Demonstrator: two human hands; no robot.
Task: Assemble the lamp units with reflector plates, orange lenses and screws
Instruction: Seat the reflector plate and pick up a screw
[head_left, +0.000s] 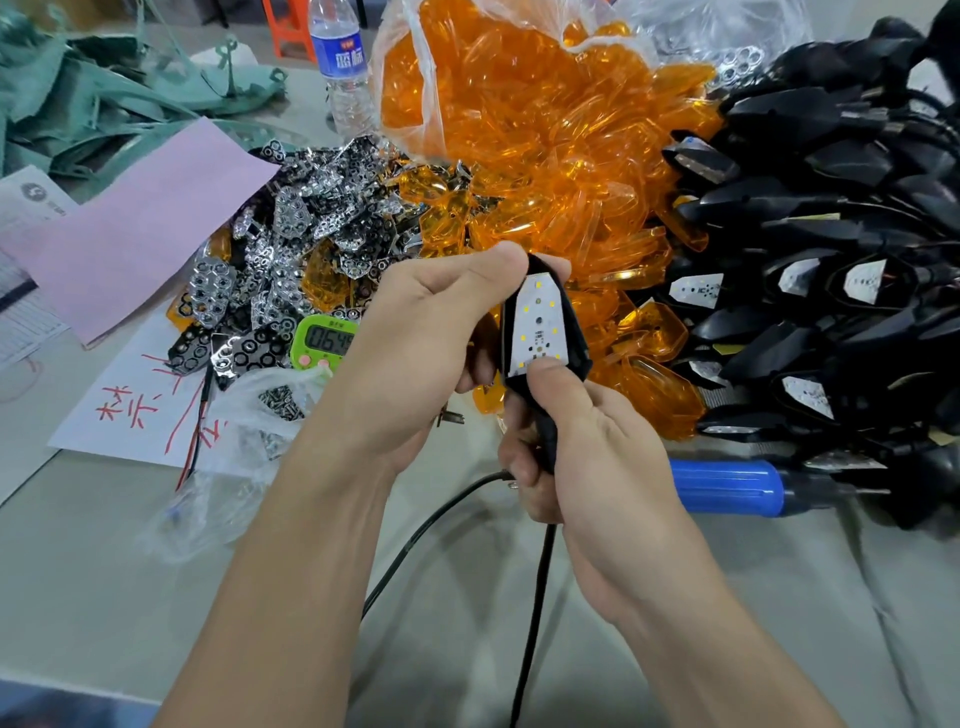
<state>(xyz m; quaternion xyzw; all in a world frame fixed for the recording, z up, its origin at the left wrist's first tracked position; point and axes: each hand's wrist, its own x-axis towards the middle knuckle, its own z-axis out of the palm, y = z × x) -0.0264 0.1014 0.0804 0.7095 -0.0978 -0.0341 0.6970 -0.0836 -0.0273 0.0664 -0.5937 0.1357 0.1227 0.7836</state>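
Landmark: the green timer (324, 340) on the counter (104, 571); every place below is given from it.
Reflector plates (291, 223): a shiny heap beyond the timer and to its left. They look thin and easily bent, and they interlock, so I would lift one by its edge.
Screws (278, 402): in a clear bag just nearer me than the timer, to its left. They are tiny and likely to roll.
Left grip (415, 332): just right of the timer and overlapping its corner, clenched on the pointed top of the lamp unit with the thumb at the tip.
Lamp unit (537, 322): held off the counter to the right of the timer, with its white LED board facing me and no plate or lens on it yet. I judge it light, with a stiff black shell. The bare board is the delicate part, so the shell rim and stem are the places to take hold.
Right grip (582, 441): right of the timer and nearer me. The fingers wrap the stem and the thumb presses the board's lower end.
Orange lenses (545, 156): spilling from a bag beyond the timer and to its right. They look smooth, probably slippery, and brittle at the edges.
Blue screwdriver (727, 488): lying far right of the timer.
Hard to make out: the timer's last digits are behind my left grip. I cannot tell whether that palm hides anything. The lamp unit's cable (535, 597) runs out of frame, and the screwdriver's tip is lost among the black housings (831, 234).
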